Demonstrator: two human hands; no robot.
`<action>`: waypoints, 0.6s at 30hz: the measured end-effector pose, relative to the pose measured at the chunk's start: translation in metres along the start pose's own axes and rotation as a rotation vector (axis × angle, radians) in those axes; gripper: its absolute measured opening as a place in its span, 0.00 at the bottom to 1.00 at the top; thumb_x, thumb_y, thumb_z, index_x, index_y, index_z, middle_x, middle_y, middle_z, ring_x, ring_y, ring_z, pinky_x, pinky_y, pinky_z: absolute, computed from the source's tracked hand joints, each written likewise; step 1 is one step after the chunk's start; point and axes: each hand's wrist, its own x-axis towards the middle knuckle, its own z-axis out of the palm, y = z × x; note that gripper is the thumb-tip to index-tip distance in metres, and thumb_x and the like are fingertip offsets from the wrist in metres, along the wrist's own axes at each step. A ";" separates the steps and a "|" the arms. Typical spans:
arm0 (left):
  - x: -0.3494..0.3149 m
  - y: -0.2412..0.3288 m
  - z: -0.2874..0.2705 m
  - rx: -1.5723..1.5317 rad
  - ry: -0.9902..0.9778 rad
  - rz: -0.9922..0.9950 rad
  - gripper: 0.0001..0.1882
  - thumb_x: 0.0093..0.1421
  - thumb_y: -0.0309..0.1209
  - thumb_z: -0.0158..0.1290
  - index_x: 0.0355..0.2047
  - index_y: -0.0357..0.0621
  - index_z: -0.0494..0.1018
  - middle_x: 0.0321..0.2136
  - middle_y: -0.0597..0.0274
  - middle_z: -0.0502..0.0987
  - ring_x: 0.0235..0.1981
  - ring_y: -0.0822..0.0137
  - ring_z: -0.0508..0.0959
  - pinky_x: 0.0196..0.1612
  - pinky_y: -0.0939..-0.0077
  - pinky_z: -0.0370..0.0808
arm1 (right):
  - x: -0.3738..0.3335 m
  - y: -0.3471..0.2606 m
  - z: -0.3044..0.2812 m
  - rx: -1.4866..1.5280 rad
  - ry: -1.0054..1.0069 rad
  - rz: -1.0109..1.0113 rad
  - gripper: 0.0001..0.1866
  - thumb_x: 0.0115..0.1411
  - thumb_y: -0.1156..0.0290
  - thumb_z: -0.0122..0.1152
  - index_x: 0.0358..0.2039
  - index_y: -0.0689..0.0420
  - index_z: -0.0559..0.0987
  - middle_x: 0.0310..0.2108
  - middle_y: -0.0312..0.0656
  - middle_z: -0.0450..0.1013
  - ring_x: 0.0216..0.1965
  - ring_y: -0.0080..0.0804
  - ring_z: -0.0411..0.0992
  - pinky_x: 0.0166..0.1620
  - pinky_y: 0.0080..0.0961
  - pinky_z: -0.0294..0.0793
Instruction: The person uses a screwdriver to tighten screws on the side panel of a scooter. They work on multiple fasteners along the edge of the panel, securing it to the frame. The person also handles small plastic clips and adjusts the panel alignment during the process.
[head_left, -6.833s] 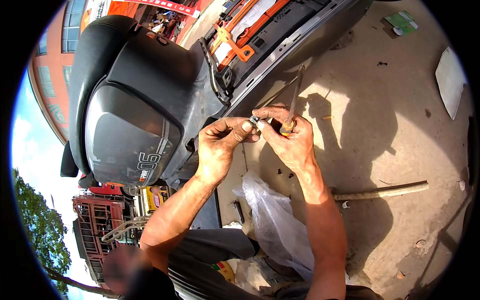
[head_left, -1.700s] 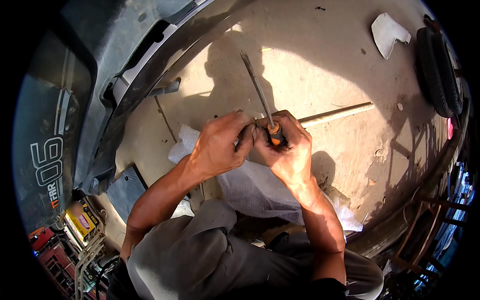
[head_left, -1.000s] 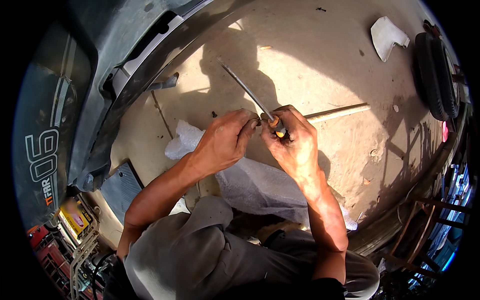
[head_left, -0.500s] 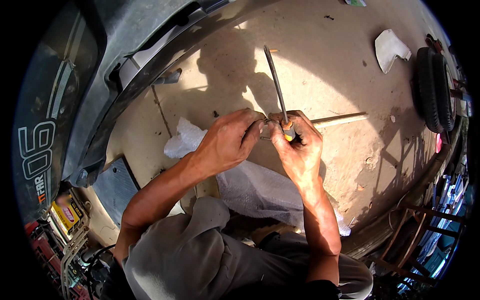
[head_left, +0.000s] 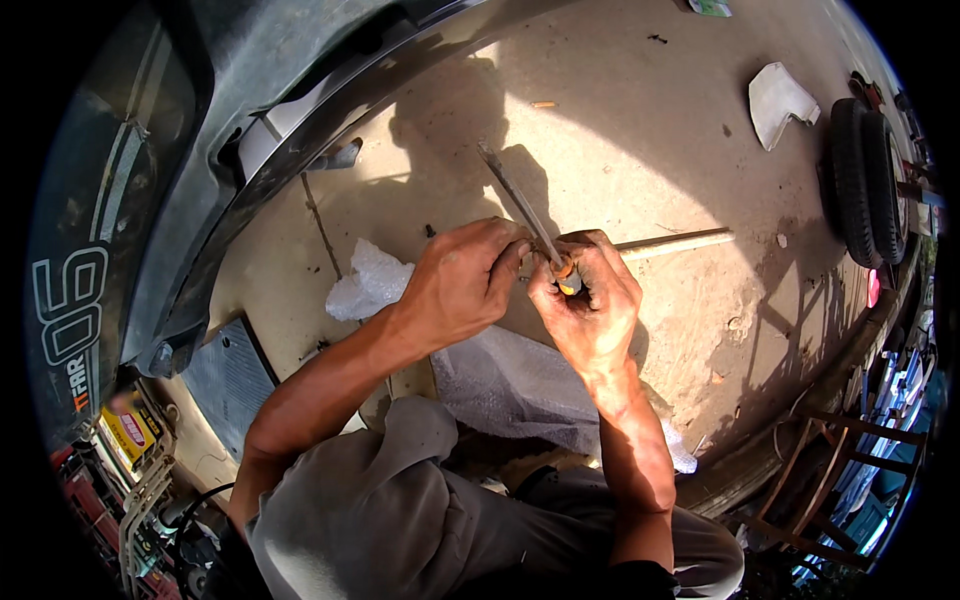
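Note:
My right hand (head_left: 592, 300) is closed around the orange and yellow handle of a screwdriver (head_left: 522, 207); its long metal shaft points up and to the left. Close beside it, my left hand (head_left: 465, 275) pinches with thumb and forefinger, the fingertips almost meeting those of the right. Whatever lies between the left fingertips is too small and dark to make out. Below the hands, a sheet of bubble wrap (head_left: 515, 385) is spread in front of my knees, and a crumpled piece of bubble wrap (head_left: 370, 280) lies left of my left wrist.
A vehicle's dark body panel (head_left: 160, 200) curves along the left. On the floor are a wooden stick (head_left: 680, 242), a dark flat mat (head_left: 228, 380) and a white plastic piece (head_left: 780, 105). Tyres (head_left: 868, 185) stand at the right, above a wooden frame (head_left: 840, 480).
The screwdriver's shaft has tilted further left and its tip is lower. My right hand has turned slightly with it. The left hand keeps nearly the same place and pinch.

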 end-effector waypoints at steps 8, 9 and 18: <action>0.004 -0.003 0.003 -0.004 0.076 -0.023 0.06 0.65 0.20 0.53 0.40 0.35 0.79 0.28 0.47 0.79 0.29 0.46 0.80 0.34 0.59 0.76 | -0.002 -0.009 0.018 -0.155 0.108 -0.138 0.11 0.52 0.84 0.70 0.38 0.63 0.82 0.35 0.49 0.79 0.33 0.44 0.82 0.35 0.33 0.82; 0.005 -0.003 0.003 0.003 0.075 -0.035 0.06 0.65 0.20 0.54 0.40 0.35 0.79 0.28 0.47 0.79 0.29 0.47 0.80 0.34 0.59 0.76 | -0.001 -0.008 0.020 -0.167 0.127 -0.148 0.11 0.52 0.84 0.70 0.38 0.63 0.82 0.35 0.49 0.79 0.33 0.44 0.82 0.35 0.33 0.82; 0.018 -0.012 -0.001 -0.150 0.073 0.061 0.07 0.67 0.22 0.56 0.44 0.34 0.80 0.33 0.49 0.81 0.33 0.53 0.82 0.38 0.64 0.77 | 0.012 0.001 0.002 -0.023 0.041 0.000 0.15 0.53 0.82 0.72 0.42 0.62 0.82 0.38 0.46 0.79 0.36 0.40 0.82 0.37 0.30 0.82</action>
